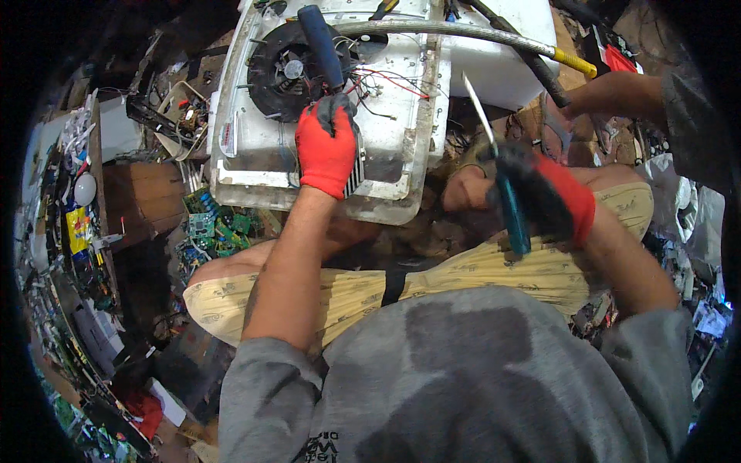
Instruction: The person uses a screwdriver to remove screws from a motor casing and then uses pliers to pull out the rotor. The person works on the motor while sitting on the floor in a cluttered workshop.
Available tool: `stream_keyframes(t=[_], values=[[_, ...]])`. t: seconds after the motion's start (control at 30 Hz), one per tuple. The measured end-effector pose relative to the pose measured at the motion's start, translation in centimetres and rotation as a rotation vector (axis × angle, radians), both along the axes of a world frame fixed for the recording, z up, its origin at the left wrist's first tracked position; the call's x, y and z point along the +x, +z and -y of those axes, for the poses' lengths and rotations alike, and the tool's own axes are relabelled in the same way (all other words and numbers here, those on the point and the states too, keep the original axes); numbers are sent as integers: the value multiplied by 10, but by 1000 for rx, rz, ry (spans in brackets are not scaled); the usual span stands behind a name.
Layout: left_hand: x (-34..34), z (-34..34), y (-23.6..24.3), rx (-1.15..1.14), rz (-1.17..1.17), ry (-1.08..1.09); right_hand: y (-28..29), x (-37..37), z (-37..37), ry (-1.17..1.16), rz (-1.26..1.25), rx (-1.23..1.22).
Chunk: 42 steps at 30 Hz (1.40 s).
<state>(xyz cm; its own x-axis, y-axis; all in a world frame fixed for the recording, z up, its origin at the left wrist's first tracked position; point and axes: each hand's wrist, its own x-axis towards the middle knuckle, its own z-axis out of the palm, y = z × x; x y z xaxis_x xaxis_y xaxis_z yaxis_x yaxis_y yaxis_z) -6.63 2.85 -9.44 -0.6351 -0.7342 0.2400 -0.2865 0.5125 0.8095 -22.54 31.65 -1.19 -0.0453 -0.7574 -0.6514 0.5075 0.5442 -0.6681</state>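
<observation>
A smooth white casing (395, 133), round-cornered with a grimy rim, lies on the far side of the lap. Its far left carries a dark, ring-shaped part (266, 73). At right, the red-gloved right hand (544, 193) (blurred) is closed around a long, tapering metal tool's teal handle (512, 212). The left hand (328, 147) bends over the casing beside a blue cylinder (319, 45); I cannot tell its grip. Thin red wires (390, 79) straggle rightward.

Brown floor (143, 189) barely peeks through the junk tbh, with green circuit boards (202, 224) scattered on the left and crumpled silvery sheeting (665, 185) over right.
</observation>
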Motion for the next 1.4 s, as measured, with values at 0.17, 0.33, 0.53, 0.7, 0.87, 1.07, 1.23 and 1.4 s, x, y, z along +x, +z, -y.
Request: stream_keyframes(t=[0.17, 0.33, 0.53, 0.7, 0.87, 1.07, 1.23, 1.4], values=[[1, 4, -9, -85, -17, 11, 14, 30, -59, 166, -67, -17], [5, 10, -15, 123, -44, -41, 25, -14, -54, 141, -642, 31], [9, 18, -24, 144, -46, -30, 41, -78, -10, 263, -805, -106], [6, 8, -10, 11, -31, -59, 33, -87, 14, 253, -517, -137], [8, 8, -8, 97, -26, -39, -2, -87, 13, 195, -524, -111], [10, 7, -5, 119, -5, -57, -15, -86, 16, 211, -326, -49], [1, -5, 9, 106, -45, -23, -28, -90, 19, 226, -301, -35], [4, -1, 5, 87, -42, -56, -36, -92, 21, 182, -245, -31]])
